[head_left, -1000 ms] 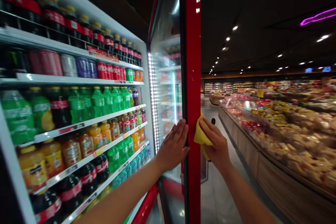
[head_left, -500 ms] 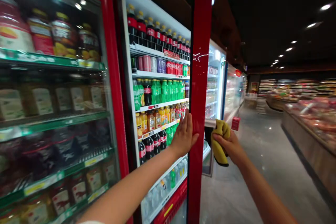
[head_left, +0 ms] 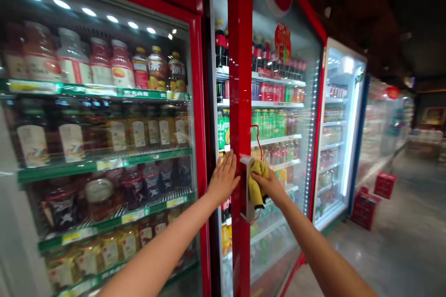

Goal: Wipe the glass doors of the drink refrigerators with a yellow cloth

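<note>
A red-framed glass cooler door (head_left: 240, 102) stands partly open, its edge towards me. My left hand (head_left: 223, 180) lies flat with its fingers stretched against the edge of that frame. My right hand (head_left: 270, 185) grips a yellow cloth (head_left: 257, 184) with a dark hem, beside the pale door handle (head_left: 248, 204). A thin red cord hangs around the handle. Through the gap and the glass, green bottles (head_left: 270, 123), cans and dark cola bottles stand on white shelves.
On the left is another red-framed cooler (head_left: 198, 102) with bottles and jars on green-edged shelves. A lit white cooler (head_left: 348, 148) stands to the right. Red boxes (head_left: 364, 209) sit on the grey floor (head_left: 411, 236).
The door has swung towards closed, so its glass front now shows on the right. Both hands have moved left with it, and the view has turned. The cloth is still in my right hand.
</note>
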The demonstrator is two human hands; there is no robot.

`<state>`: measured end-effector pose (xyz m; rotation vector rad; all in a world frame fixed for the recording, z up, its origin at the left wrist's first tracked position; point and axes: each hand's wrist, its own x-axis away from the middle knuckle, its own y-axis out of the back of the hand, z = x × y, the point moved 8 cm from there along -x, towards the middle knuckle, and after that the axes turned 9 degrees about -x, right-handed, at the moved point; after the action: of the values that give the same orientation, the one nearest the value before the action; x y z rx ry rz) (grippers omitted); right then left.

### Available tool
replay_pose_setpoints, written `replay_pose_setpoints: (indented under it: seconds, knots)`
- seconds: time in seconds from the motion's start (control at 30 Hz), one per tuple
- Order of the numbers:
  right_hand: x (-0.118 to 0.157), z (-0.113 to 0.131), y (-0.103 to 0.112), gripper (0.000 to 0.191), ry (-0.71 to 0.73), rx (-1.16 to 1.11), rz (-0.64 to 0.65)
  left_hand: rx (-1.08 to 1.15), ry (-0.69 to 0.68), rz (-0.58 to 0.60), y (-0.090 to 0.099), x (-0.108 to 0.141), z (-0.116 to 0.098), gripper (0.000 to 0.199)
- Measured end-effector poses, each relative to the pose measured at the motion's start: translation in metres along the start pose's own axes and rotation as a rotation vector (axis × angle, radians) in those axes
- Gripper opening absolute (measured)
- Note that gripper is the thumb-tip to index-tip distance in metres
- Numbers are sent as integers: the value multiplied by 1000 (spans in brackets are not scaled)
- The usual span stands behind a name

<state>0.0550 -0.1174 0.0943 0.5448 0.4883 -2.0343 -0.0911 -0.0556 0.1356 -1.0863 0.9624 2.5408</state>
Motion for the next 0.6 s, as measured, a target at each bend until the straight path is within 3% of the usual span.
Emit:
replay_pose_setpoints:
  seconds: [0.17,0.27,0.37,0.5,0.6]
  knots:
    - [-44,-9,-20,31,106,110,24,-129,-12,57,-18,0,31,75]
    - [-76,13,-23,50,323,309,-68,-204,7,99,-34,-9,46,73]
    - [-104,31,-51,66,579,596,-10,-275,101,135,-48,-18,68,72]
    - [-135,-1,-90,72,593,766,156,-303,126,164,-65,-21,90,78]
    - [-144,-33,-101,77,549,762,210,-288,105,180,-73,-18,100,83]
